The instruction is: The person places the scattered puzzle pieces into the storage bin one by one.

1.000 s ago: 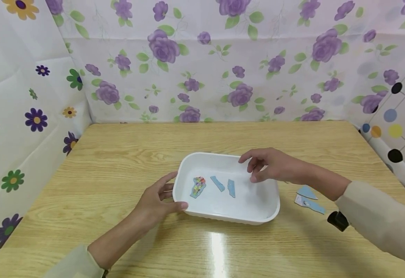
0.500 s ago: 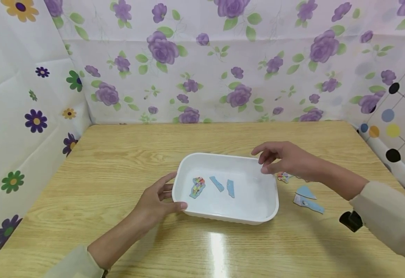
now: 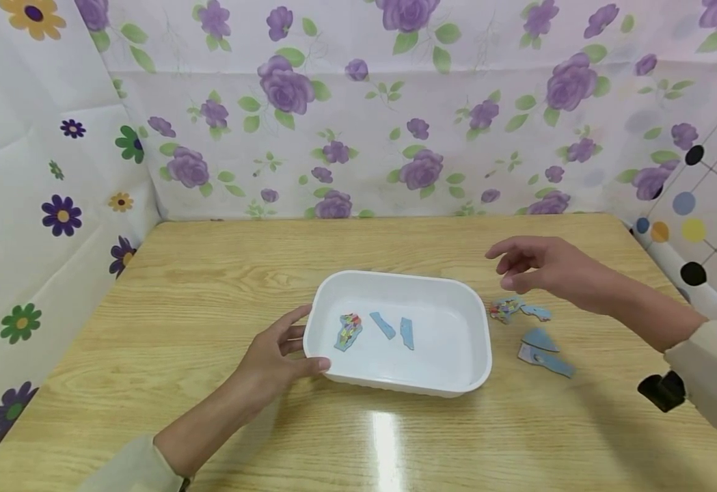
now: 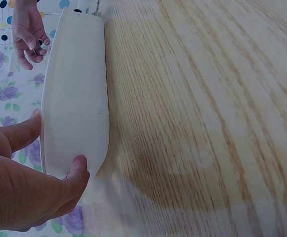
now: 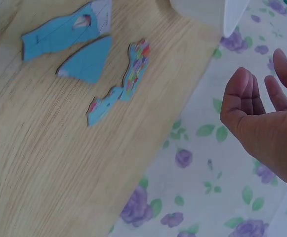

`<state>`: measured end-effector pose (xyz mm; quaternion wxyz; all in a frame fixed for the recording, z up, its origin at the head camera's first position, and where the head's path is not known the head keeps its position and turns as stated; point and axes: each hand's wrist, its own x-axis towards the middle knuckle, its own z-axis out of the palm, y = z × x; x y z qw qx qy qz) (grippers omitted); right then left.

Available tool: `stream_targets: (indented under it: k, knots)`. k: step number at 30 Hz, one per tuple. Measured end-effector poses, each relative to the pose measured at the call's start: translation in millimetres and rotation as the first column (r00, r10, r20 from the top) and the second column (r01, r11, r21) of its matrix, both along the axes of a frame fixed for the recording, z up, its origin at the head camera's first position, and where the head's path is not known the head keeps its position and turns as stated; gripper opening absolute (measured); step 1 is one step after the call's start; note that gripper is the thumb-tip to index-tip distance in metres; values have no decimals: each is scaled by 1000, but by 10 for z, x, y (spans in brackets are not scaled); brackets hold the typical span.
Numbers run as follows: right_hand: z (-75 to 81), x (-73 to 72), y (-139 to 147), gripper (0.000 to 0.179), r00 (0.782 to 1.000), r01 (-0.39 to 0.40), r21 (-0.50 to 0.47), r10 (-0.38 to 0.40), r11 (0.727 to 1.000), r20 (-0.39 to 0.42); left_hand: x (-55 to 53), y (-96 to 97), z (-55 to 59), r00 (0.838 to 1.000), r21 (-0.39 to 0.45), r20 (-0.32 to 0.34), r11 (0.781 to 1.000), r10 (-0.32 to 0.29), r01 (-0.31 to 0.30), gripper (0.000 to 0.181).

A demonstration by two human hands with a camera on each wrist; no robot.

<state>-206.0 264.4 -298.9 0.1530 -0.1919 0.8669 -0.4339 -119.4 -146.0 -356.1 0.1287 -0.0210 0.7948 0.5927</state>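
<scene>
My left hand grips the left end of a white plastic tray, thumb at the rim and fingers against the outer wall. On the tray floor lie a multicoloured puzzle piece and two narrow blue puzzle pieces, apart from each other. My right hand hovers past the tray's right end, fingers loosely bent and holding nothing. Below it on the table are a multicoloured piece and a small blue piece. Nearer me, a blue triangular piece sits beside a long map-printed piece.
The wood-grain table spreads out around the tray. Behind it hangs a purple-flowered sheet. A flower-patterned sheet closes the left side, and a dotted one the right.
My right hand has moved from over the tray to the right and away from me, uncovering the multicoloured and small blue pieces on the table. My left hand keeps its grip on the tray.
</scene>
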Motion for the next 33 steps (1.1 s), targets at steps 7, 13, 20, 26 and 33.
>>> stream_targets:
  k: [7, 13, 20, 26, 33]
  knots:
    - [-53, -10, 244, 43, 999, 46, 39, -46, 998, 0, 7, 0, 8, 1000, -11, 4, 1000, 6, -6, 84]
    - [-112, -10, 392, 44, 997, 74, 62, -74, 995, 5, 12, 4, 11, 1000, -18, 8, 1000, 12, -11, 84]
    - [-179, -4, 516, 47, 994, 104, 80, -105, 991, 15, 10, 4, 10, 1000, -17, 10, 1000, 12, -12, 83]
    - [-261, 5, 598, 49, 990, 127, 85, -131, 988, 49, 10, 1, 17, 1000, -13, 8, 1000, 3, -3, 83]
    - [-381, 12, 704, 49, 988, 128, 92, -136, 987, 79, 11, 9, 26, 1000, -16, 8, 1000, 1, -1, 84]
